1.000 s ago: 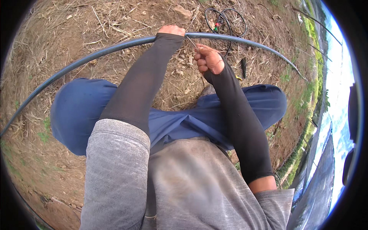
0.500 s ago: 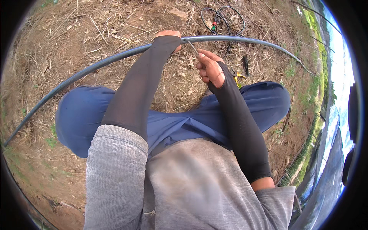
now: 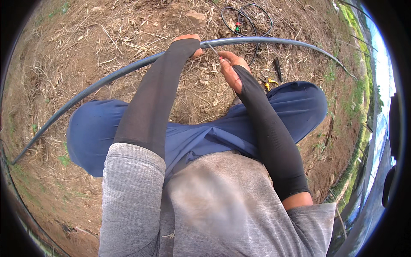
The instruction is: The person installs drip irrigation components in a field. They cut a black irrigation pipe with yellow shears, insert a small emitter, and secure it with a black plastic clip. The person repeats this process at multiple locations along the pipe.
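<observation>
A: Where to look first?

B: At the long blue-grey pipe (image 3: 239, 40), bowed left to right beyond the blue-trousered knees (image 3: 96, 135).

A: Why held so?

B: Clasped by the left hand (image 3: 187, 37), probably for steadiness. Pinching a thin metal rod (image 3: 213, 49) in the right hand (image 3: 233, 69), slanted toward the pipe just right of the left grip, presumably for control of its tip. Impossible to confirm contact.

A: And around?

B: Notice straw-strewn soil (image 3: 85, 55), then thin black tubing (image 3: 271, 21) looped on the far right, passing under the pipe. On the near side, see a slim dark object (image 3: 278, 70), yellow-handled pliers (image 3: 267, 86) close to the right knee.

A: Anything obstructing?

B: Blocked partly from view by the black sleeve (image 3: 150, 94) at the left grip.
</observation>
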`<control>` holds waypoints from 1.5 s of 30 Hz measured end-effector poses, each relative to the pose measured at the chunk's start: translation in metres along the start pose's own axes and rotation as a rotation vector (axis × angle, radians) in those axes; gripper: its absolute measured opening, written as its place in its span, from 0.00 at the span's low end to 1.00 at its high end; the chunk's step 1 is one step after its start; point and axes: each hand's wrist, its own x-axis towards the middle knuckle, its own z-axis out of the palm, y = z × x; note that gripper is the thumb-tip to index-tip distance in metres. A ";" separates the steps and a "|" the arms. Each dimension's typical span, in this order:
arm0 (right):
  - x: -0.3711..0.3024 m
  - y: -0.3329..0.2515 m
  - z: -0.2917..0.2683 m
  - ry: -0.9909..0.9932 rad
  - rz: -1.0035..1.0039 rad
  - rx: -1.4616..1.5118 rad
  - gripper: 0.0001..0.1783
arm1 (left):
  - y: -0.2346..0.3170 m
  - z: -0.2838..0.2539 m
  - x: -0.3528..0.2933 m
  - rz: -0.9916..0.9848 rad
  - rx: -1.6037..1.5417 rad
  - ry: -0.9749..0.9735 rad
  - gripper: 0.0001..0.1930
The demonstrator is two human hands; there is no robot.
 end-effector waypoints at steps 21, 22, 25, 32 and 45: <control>0.040 -0.042 -0.013 -0.229 0.834 1.007 0.10 | -0.006 0.012 -0.007 0.146 0.077 0.288 0.09; 0.038 -0.035 -0.012 -0.194 0.668 0.835 0.11 | -0.008 0.013 -0.006 0.170 0.090 0.319 0.09; 0.017 -0.028 0.004 -0.092 0.188 0.321 0.13 | -0.011 0.018 -0.001 0.194 0.114 0.365 0.09; 0.039 -0.036 -0.003 -0.178 0.696 0.884 0.06 | -0.010 0.021 0.000 0.201 0.107 0.430 0.07; 0.037 -0.007 0.003 -0.119 0.446 0.723 0.16 | -0.007 0.019 0.003 0.155 0.112 0.386 0.07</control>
